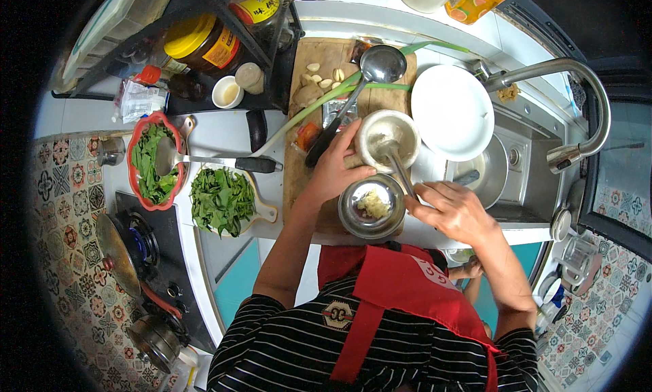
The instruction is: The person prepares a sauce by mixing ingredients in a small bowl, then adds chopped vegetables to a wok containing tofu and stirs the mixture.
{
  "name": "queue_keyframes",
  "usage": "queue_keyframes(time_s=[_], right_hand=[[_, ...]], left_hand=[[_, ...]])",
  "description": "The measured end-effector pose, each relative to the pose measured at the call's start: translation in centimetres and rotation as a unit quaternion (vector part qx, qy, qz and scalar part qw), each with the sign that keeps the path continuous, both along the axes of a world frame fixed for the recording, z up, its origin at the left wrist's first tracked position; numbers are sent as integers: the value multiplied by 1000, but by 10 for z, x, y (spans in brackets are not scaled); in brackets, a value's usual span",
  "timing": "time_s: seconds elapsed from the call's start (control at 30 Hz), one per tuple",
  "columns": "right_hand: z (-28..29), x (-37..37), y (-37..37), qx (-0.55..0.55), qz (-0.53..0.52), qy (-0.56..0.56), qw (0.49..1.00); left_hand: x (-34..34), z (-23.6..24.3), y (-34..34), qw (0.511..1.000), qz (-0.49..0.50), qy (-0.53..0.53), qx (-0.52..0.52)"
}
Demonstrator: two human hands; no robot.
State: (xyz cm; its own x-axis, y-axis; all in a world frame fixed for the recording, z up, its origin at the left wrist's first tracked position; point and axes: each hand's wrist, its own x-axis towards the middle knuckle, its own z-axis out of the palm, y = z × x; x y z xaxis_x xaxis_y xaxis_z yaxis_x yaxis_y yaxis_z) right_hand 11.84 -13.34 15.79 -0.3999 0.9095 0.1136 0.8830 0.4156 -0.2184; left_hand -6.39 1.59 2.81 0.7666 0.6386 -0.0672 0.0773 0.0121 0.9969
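My left hand (336, 166) is closed on the left side of a pale stone mortar (362, 137). My right hand (451, 210) grips the handle of a metal spoon (402, 174), whose head dips into the mortar. What lies at the mortar's bottom is partly hidden. Just in front of the mortar, a stainless steel bowl (346, 213) holds a small heap of minced garlic (373, 204). Both vessels are on a wooden cutting board (319, 49). Several garlic cloves (326, 83), a long scallion (305, 112) and a black-handled ladle (383, 64) lie toward its far end.
To the right, a white plate (453, 110) sits beside the sink (543, 164) and its curved faucet (598, 86). On the left are a red-rimmed bowl of greens (155, 162), a spatula (224, 161), more chopped leaves (221, 200) and a lit stove (146, 246). Another person's hand (468, 270) shows below the counter.
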Motion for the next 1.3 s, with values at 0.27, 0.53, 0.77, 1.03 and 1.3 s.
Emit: queue_keyframes(time_s=[0.27, 0.53, 0.77, 1.03, 1.3], right_hand=[[-9, 20, 26, 20, 83, -66, 994], [2, 1, 29, 28, 47, -36, 998], [-19, -44, 31, 23, -21, -129, 991], [12, -17, 51, -18, -162, 49, 985], [-8, 10, 65, -127, -256, 174, 942]], left_hand=[[2, -3, -2, 1000, 7, -25, 2], [1, -2, -2, 1000, 14, -11, 19], [1, -9, -1, 999, 16, -27, 6], [2, -4, -1, 1000, 17, -23, 4], [3, -2, 1, 1000, 5, 3, -17]])
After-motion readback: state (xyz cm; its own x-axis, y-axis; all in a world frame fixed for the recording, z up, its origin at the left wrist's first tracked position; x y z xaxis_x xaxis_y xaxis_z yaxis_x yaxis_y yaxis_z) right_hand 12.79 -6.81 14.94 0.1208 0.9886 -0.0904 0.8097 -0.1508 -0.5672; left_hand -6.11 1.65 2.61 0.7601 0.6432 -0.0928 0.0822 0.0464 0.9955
